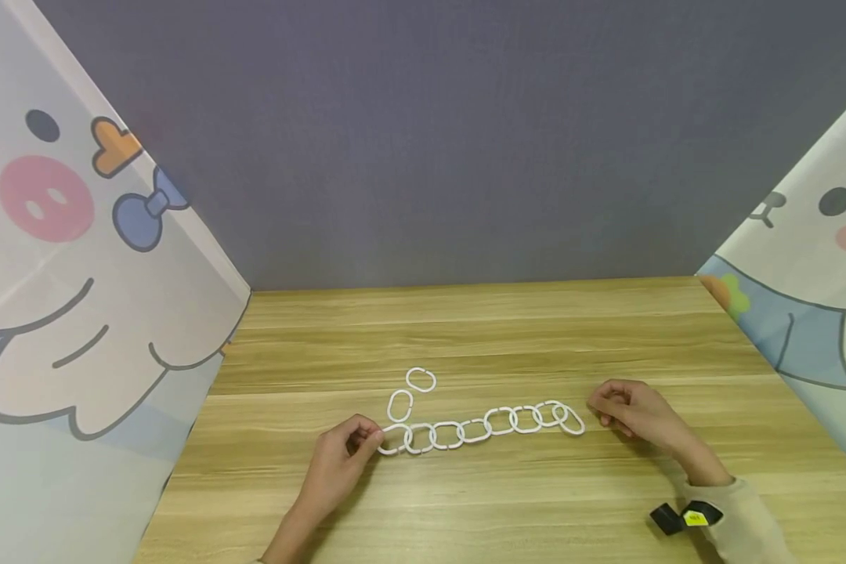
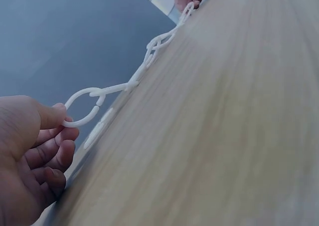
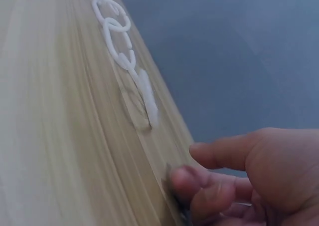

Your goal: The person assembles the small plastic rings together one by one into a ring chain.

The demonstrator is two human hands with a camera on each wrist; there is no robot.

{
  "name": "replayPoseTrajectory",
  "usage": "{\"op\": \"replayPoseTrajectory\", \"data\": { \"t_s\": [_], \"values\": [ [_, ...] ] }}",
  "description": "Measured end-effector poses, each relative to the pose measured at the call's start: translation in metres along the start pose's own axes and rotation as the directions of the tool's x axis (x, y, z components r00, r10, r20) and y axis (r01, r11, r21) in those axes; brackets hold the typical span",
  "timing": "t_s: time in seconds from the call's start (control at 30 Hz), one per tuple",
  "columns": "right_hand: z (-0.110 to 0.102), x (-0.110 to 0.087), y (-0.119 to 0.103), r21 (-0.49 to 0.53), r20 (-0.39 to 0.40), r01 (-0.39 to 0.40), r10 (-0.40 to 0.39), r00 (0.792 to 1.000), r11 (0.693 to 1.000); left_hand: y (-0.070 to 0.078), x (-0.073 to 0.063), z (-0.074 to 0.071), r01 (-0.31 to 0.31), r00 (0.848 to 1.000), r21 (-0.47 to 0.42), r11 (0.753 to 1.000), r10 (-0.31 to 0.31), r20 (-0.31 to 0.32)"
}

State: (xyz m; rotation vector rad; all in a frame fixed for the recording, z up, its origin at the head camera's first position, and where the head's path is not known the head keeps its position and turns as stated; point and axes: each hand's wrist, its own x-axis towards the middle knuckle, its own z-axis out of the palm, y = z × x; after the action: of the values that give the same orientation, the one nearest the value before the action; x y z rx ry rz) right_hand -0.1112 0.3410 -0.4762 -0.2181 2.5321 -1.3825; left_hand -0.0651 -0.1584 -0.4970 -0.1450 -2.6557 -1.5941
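A chain [image 1: 449, 424] of several white plastic links lies across the wooden table. My left hand [image 1: 337, 464] pinches its leftmost link between thumb and fingers; in the left wrist view that link [image 2: 79, 93] is raised off the tabletop. At the chain's other end, the last link [image 1: 579, 417] hangs at a slant through its neighbour. Just right of it is my right hand [image 1: 638, 415], fingers loosely curled and holding nothing. The right wrist view shows the thumb apart from the fingers, and the blurred end link [image 3: 149, 100] away from them.
Two loose white links, one nearer [image 1: 390, 406] and one farther [image 1: 408, 377], lie behind the chain's left part. A grey panel [image 1: 465, 157] stands at the table's back edge, with cartoon-printed panels at both sides. A black strap device [image 1: 701, 514] is on the right sleeve.
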Motion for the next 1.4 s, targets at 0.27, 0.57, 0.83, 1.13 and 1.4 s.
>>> {"op": "replayPoseTrajectory", "data": {
  "t_s": [0.27, 0.57, 0.83, 1.13, 1.4],
  "values": [
    [0.018, 0.0, -0.022, -0.336, -0.244, 0.117, -0.206, 0.948, 0.935, 0.002, -0.001, 0.004, 0.012, 1.0, -0.035, 0.999, -0.012, -0.005],
    [0.053, 0.004, -0.053, -0.326, -0.233, 0.231, -0.315, 0.92, 0.917, 0.003, -0.002, 0.007, 0.046, 0.998, -0.168, 0.985, -0.052, -0.03],
    [0.09, 0.006, -0.075, -0.254, -0.152, 0.364, -0.409, 0.9, 0.896, 0.007, -0.002, 0.01, 0.108, 0.992, -0.257, 0.96, -0.123, -0.042],
    [0.138, 0.014, -0.088, -0.225, -0.08, 0.553, -0.581, 0.81, 0.802, 0.013, -0.004, 0.013, 0.183, 0.981, -0.309, 0.933, -0.195, -0.008],
    [0.171, 0.016, -0.094, -0.151, -0.01, 0.628, -0.636, 0.771, 0.764, 0.014, -0.004, 0.013, 0.263, 0.964, -0.405, 0.876, -0.257, 0.069]
  ]
}}
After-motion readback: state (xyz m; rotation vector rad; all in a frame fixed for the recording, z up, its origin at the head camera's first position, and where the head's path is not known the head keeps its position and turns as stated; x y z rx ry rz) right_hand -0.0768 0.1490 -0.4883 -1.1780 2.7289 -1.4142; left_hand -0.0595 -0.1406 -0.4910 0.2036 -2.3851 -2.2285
